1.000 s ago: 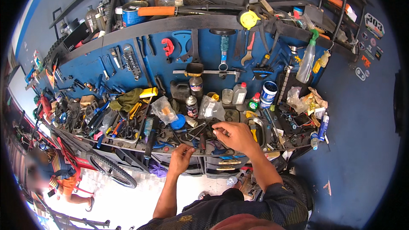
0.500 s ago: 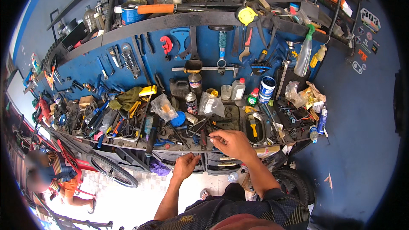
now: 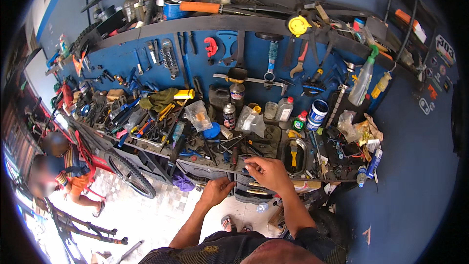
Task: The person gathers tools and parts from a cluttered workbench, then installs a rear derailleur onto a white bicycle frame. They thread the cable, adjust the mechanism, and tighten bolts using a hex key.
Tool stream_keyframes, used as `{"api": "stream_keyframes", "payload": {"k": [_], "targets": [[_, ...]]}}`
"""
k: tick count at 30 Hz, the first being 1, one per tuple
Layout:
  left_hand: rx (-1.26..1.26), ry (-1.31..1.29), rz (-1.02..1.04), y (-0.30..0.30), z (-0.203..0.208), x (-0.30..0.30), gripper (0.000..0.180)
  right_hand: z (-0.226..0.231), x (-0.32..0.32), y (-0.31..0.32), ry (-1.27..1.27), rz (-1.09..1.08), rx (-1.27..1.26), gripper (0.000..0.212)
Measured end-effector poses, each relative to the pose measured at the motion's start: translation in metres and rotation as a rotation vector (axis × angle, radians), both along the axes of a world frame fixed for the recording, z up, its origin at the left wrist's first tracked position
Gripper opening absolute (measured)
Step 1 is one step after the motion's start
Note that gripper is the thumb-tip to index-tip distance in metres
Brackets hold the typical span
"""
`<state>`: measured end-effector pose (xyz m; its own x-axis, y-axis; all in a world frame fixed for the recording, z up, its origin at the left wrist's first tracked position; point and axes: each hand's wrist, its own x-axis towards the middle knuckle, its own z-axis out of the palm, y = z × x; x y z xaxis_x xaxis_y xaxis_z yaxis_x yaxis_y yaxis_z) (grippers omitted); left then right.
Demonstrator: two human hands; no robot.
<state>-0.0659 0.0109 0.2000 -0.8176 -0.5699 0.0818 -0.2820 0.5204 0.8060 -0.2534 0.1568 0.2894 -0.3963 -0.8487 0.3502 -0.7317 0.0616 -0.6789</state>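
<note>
My right hand (image 3: 269,173) is over the front edge of the workbench, its thumb and fingers pinched together. A tiny pale spot shows at the fingertips, too small to name. Lower and to the left, my left hand (image 3: 215,192) hangs just in front of the bench edge with its fingers curled in; whether they hold anything is hidden. Closest to the right fingertips lies a tool with a dark red handle (image 3: 234,157). Right of that hand, a yellow-handled brush (image 3: 293,152) stands in a metal tray (image 3: 305,162).
Tools crowd the bench, with a blue lid (image 3: 212,130), a spray can (image 3: 228,116) and bottles behind. Wrenches hang on the blue board (image 3: 193,76). Bench drawers (image 3: 251,193) sit below my hands. A bicycle wheel (image 3: 131,173) and a seated person (image 3: 73,168) are at left.
The whole view has shifted and tilted, so the bench sits further right in the picture. My right hand is slightly lower; both hands keep nearly the same pose.
</note>
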Motion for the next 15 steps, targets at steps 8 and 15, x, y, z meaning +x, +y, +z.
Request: {"api": "stream_keyframes", "payload": {"k": [8,15], "targets": [[-0.08,-0.037,-0.015,0.006,-0.017,0.042,0.028,-0.011,0.026,-0.004,0.026,0.117,0.047,0.023],[-0.046,-0.06,-0.101,-0.01,-0.021,0.082,0.027,-0.023,0.061,-0.01,0.033,0.128,0.087,0.022]]}}
